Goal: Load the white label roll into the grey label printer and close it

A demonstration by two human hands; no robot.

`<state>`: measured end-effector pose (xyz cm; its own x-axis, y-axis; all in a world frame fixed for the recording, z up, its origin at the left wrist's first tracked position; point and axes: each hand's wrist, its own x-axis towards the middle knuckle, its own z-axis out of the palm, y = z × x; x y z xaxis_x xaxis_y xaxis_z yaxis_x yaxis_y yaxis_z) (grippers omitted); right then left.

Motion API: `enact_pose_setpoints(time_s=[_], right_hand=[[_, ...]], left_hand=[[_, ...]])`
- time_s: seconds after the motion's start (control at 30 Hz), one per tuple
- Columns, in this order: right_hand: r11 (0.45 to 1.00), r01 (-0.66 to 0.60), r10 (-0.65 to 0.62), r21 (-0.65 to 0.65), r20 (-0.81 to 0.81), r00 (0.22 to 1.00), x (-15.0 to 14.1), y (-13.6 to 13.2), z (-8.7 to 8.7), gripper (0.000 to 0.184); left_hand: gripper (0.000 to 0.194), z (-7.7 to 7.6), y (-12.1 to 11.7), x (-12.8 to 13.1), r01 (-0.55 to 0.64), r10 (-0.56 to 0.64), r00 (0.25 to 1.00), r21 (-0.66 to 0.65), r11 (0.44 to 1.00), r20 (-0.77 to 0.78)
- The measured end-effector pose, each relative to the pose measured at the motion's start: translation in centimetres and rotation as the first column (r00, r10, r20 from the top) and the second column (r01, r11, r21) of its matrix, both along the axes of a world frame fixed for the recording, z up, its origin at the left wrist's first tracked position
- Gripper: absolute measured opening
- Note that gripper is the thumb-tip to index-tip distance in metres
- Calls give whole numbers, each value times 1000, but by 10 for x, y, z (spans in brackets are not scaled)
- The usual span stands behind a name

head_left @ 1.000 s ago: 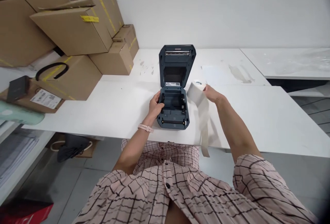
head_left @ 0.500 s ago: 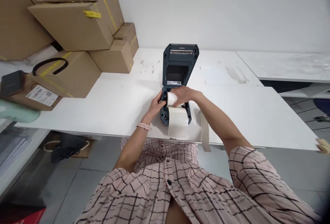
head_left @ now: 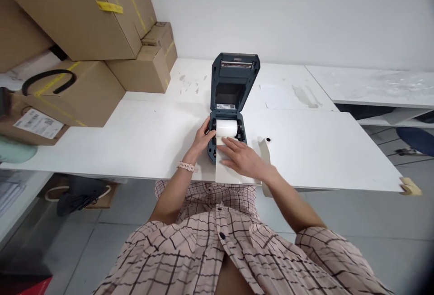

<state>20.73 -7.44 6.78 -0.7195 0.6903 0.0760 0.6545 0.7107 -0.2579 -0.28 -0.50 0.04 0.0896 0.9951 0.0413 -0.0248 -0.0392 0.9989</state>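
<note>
A dark blue-grey label printer [head_left: 213, 150] stands on the white table with its lid [head_left: 233, 80] raised. A white label roll [head_left: 226, 128] sits inside it, and a pale label strip [head_left: 225, 173] runs from the roll over the printer's front to the table edge. My left hand [head_left: 202, 140] grips the printer's left side, thumb over the rim and fingers along the outside. On the strip, just in front of the roll, my right hand [head_left: 242, 155] lies flat with its fingers stretched out. To its right, a small core with a loose curled strip [head_left: 265, 150] hangs toward the table edge.
Cardboard boxes [head_left: 84, 23] are stacked on the left of the table [head_left: 152, 145]. A black curved band [head_left: 49, 78] lies on one box. At the far right table corner is a tan piece of tape [head_left: 411, 186]. A white wall stands behind.
My right hand has moved from the label roll toward me and now lies on the label strip, leaving the roll uncovered. My left hand stays on the printer's left side. The view has shifted slightly.
</note>
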Motion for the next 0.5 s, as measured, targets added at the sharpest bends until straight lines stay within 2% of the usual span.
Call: enact_pose_setpoints(time_s=[0.13,0.27,0.4,0.5], right_hand=[[994,92,-89,54,-54,995,-8,-19,-19,55],[994,97,-94,54,-55,994,-8,-15,-19,60],[996,84,-82,36,-50,995,-7,-16,-19,65],[994,108,-107,22,-42,993,-12,-21,-23,71]], left_hand=[[78,4,-1,5,-10,11,1000,-54,998,10],[76,12,-6,9,-31,34,999,-105,994,31],[75,24,-28,13,-63,67,998,-151,987,19],[88,31,-52,14,-48,46,999,-217,975,-13]])
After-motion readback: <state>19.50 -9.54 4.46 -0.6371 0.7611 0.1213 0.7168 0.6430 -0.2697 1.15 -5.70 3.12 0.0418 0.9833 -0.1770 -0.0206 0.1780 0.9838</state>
